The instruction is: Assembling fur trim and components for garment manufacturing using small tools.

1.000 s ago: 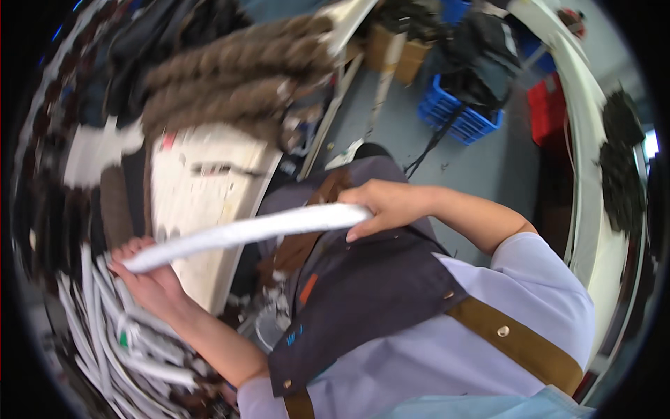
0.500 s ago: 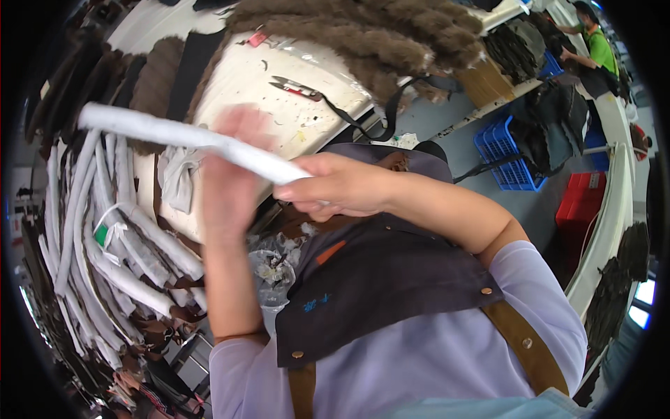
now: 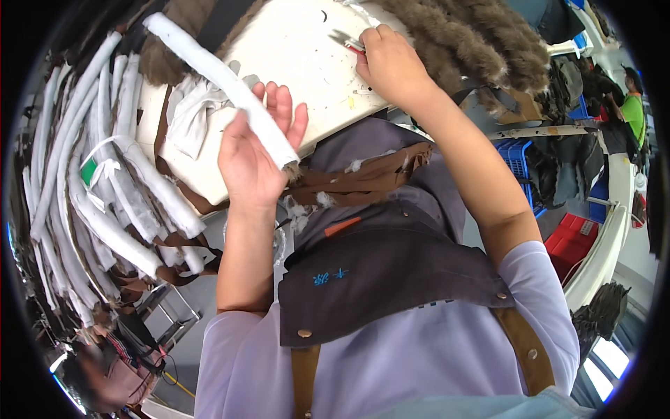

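A long white strip (image 3: 209, 70) lies slantwise across the upturned palm of my left hand (image 3: 255, 157), between the thumb and the loosely curled fingers. Brown fur shows at its near end. My right hand (image 3: 398, 66) has reached over the cream table, its fingers closed around small thread snips (image 3: 357, 48). The metal blades stick out to the left, and part of the red handle is hidden under the fingers. Brown fabric strips (image 3: 370, 174) with white fluff lie over my lap, next to the dark apron (image 3: 391, 269).
Many white strips (image 3: 70, 174) hang bundled on the left, tied with white cord. A crumpled whitish cloth (image 3: 192, 122) rests on the table (image 3: 293, 42). Brown fur strips (image 3: 460, 42) cover its far right. A blue crate (image 3: 516, 160), a red bin (image 3: 571, 241) and a person in green (image 3: 634, 115) are at right.
My right hand has let go of the white strip and moved up to the snips on the table. The strip now rests in my left hand, tilted more steeply.
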Action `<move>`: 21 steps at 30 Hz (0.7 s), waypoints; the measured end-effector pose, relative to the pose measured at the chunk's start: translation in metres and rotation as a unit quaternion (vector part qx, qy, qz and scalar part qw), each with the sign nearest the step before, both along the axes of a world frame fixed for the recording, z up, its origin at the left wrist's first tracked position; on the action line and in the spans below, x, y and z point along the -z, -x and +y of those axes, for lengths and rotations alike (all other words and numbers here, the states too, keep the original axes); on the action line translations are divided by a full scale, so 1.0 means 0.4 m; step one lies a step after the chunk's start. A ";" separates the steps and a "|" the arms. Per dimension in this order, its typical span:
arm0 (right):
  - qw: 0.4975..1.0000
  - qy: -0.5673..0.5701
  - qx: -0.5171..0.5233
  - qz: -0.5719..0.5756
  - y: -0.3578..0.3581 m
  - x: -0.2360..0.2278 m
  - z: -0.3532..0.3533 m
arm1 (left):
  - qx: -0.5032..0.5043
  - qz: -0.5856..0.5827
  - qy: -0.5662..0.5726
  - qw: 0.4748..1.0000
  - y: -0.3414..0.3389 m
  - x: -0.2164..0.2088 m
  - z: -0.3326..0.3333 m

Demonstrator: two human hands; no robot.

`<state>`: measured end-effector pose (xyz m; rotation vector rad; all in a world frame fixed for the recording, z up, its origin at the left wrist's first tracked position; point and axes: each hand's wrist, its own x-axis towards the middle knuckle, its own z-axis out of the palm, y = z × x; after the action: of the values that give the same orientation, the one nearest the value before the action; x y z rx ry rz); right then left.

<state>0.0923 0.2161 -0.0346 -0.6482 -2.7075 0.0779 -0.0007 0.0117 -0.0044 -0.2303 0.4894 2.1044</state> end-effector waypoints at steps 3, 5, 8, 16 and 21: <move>0.996 0.059 0.035 -0.066 0.034 -0.021 -0.001 | 0.093 -0.042 -0.155 0.983 -0.003 0.048 -0.033; 0.995 0.048 0.045 -0.082 0.036 -0.017 0.007 | 0.105 -0.054 -0.211 0.970 -0.004 0.056 -0.034; 0.969 0.245 -0.028 -0.019 0.006 -0.038 0.003 | 0.060 0.097 -0.129 0.985 -0.004 0.025 -0.015; 0.520 0.844 -0.113 0.063 -0.174 -0.140 -0.250 | -0.001 0.135 -0.060 0.989 -0.014 -0.005 0.059; 0.437 0.884 -0.113 0.123 -0.185 -0.133 -0.278 | -0.012 0.190 -0.020 0.981 -0.036 -0.028 0.065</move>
<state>0.1663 0.1048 0.0184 -0.4609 -1.2577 2.8652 0.0136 0.0378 0.0069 0.1957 0.6703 2.1858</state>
